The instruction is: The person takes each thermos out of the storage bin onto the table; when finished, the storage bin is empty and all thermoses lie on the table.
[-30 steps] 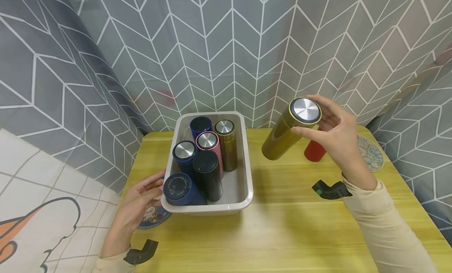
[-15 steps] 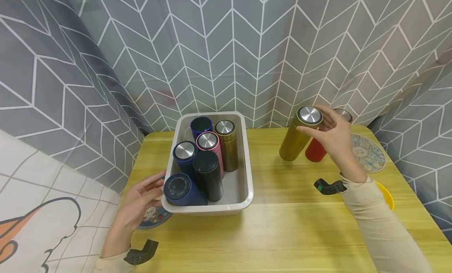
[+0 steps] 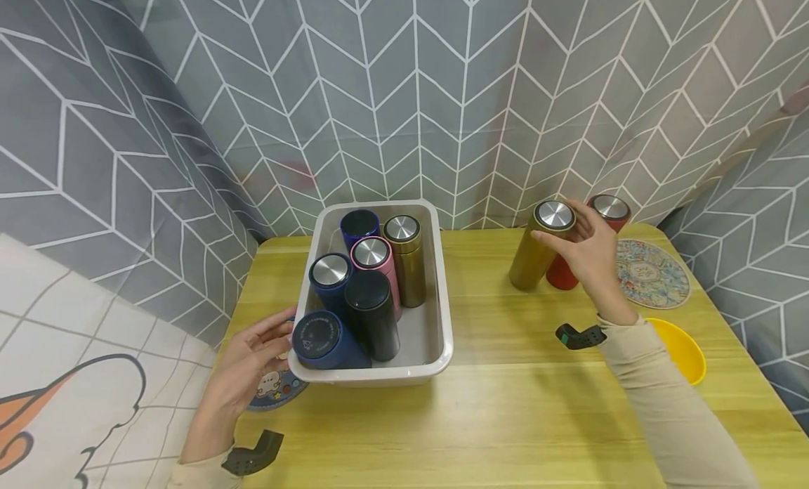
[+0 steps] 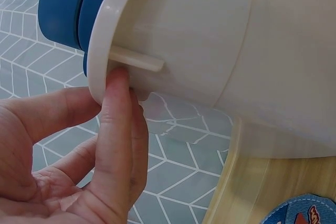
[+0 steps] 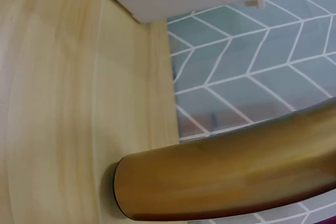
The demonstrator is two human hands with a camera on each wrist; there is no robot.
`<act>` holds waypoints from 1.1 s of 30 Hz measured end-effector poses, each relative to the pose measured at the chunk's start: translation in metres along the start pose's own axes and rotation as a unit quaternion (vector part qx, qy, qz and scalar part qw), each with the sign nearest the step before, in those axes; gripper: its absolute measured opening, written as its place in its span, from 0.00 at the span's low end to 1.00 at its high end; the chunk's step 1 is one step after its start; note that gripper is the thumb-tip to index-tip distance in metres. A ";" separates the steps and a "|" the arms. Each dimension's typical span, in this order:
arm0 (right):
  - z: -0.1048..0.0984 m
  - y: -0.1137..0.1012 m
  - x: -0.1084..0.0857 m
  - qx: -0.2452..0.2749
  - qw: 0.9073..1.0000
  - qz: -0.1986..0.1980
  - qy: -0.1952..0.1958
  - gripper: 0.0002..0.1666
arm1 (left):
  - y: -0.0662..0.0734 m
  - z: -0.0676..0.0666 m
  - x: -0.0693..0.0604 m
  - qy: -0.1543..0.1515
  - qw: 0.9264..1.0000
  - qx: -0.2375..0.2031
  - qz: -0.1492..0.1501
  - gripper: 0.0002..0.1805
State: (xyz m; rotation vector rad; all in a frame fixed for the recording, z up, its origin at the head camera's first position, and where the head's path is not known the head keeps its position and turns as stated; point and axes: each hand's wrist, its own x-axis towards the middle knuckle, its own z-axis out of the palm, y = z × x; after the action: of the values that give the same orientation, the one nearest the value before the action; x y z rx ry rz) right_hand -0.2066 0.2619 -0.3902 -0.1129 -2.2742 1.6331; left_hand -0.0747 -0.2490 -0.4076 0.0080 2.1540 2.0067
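Observation:
A gold thermos [image 3: 532, 256] with a silver lid stands on the table at the right, and my right hand [image 3: 590, 253] grips it near the top. In the right wrist view, the base of this thermos [image 5: 210, 177] appears to meet the tabletop. Right beside it is a red thermos [image 3: 562, 271], partly hidden by the hand. My left hand [image 3: 243, 366] pinches the left rim of a white plastic tub [image 3: 442, 299], thumb and fingers at the lip [image 4: 100, 66]. Inside the tub are several thermoses, including a black one [image 3: 373, 320], a pink one [image 3: 373, 253] and another gold one [image 3: 411, 271].
A yellow bowl [image 3: 682, 352] sits near the right forearm. Behind the red thermos lies a round patterned mat [image 3: 657, 275]. A blue round mat [image 3: 272, 390] shows beside the tub's front left corner. A patterned curtain [image 3: 417, 109] closes off the table's back edge.
My right hand has lowered the gold thermos, moved it right and brought it from tilted to nearly upright beside the red one. The yellow bowl has come into view. My left hand stays put.

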 end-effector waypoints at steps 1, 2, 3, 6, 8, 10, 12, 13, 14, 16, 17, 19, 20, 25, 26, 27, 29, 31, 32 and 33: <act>0.000 0.002 0.001 0.001 1.000 0.001 0.003 0.43 | 0.000 0.000 0.000 0.000 1.000 0.000 0.000 0.31; 0.001 0.004 0.001 0.002 1.000 0.002 0.004 0.43 | 0.000 0.000 0.000 0.001 1.000 -0.001 0.000 0.31; 0.001 0.006 0.002 0.001 1.000 0.002 0.006 0.44 | 0.000 0.000 0.000 0.001 1.000 -0.001 0.000 0.31; 0.002 0.010 0.003 0.000 1.000 0.001 0.009 0.44 | 0.000 0.000 0.000 0.000 1.000 -0.001 0.001 0.31; 0.003 0.013 0.004 0.001 1.000 0.001 0.011 0.44 | 0.000 -0.001 0.000 -0.001 1.000 -0.002 0.001 0.31; 0.003 0.015 0.004 0.005 1.000 0.003 0.013 0.44 | 0.000 -0.001 0.000 0.000 1.000 -0.002 0.001 0.31; 0.003 0.016 0.005 0.007 1.000 0.004 0.016 0.44 | 0.000 0.000 0.000 0.001 1.000 -0.003 0.000 0.32; 0.003 0.017 0.005 0.010 1.000 0.005 0.016 0.44 | 0.000 0.000 0.000 0.002 1.000 -0.003 0.000 0.32; 0.003 0.017 0.006 0.012 1.000 0.007 0.016 0.44 | 0.000 0.000 0.000 0.002 1.000 -0.004 -0.001 0.32; 0.003 0.018 0.006 0.015 1.000 0.010 0.015 0.43 | 0.000 0.000 -0.001 0.002 1.000 -0.004 -0.003 0.32; 0.002 0.018 0.007 0.016 1.000 0.011 0.013 0.43 | 0.000 0.000 -0.001 0.002 1.000 -0.004 -0.004 0.32; 0.002 0.018 0.007 0.020 1.000 0.015 0.011 0.43 | -0.001 0.000 0.000 0.001 1.000 -0.004 -0.005 0.32; 0.002 0.018 0.007 0.021 1.000 0.015 0.011 0.43 | -0.001 0.000 0.000 0.001 1.000 -0.003 -0.006 0.32; 0.001 0.017 0.009 0.006 1.000 0.009 0.012 0.43 | -0.002 -0.001 0.000 -0.003 1.000 -0.005 -0.002 0.33; 0.001 0.017 0.010 -0.001 1.000 0.007 0.011 0.43 | -0.002 -0.001 0.000 -0.004 1.000 -0.006 -0.001 0.32; 0.001 0.017 0.010 -0.010 1.000 0.006 0.010 0.43 | -0.002 -0.001 0.000 -0.005 1.000 -0.007 0.001 0.32; 0.000 0.016 0.010 -0.023 1.000 0.006 0.008 0.43 | -0.002 -0.001 0.000 -0.007 1.000 -0.009 0.003 0.32; 0.001 0.015 0.010 -0.033 0.999 0.007 0.007 0.44 | -0.001 -0.001 0.000 -0.008 1.000 -0.011 0.004 0.32; 0.001 0.014 0.010 -0.035 0.999 0.008 0.007 0.45 | -0.001 -0.001 0.000 -0.008 1.000 -0.012 0.004 0.32; 0.001 0.013 0.010 -0.037 0.999 0.008 0.006 0.45 | 0.000 0.000 0.000 -0.008 1.000 -0.012 0.003 0.32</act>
State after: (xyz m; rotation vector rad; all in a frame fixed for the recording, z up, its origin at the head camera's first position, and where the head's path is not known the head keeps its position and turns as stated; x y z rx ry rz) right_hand -0.2183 0.2682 -0.4007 -0.1595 -2.3321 1.5515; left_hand -0.0747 -0.2494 -0.4078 0.0278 2.1233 2.0285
